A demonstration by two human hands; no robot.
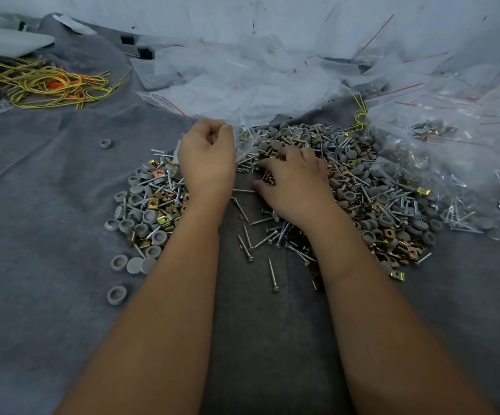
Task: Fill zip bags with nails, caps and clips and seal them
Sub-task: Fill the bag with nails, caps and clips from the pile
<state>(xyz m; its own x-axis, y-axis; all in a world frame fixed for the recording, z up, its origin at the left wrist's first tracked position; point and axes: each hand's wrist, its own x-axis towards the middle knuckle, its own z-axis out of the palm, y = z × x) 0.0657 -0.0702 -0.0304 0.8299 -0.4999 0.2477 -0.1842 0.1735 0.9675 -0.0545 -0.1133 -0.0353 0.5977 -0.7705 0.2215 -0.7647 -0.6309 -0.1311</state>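
A wide heap of silver nails [272, 274], grey round caps [152, 215] and brass clips [391, 233] lies on the grey cloth [48, 205]. My left hand [208, 157] pinches the mouth of a clear zip bag [244, 137] that hangs over the heap with a few pieces inside. My right hand [295, 181] lies palm down on the heap just right of the bag, fingers curled over brass clips and nails.
Empty zip bags with red seal lines [242, 82] are piled behind the heap. Filled bags [440, 157] lie at the right. A tangle of yellow and orange wire [51, 82] sits at the far left. Loose caps [117, 295] dot the cloth.
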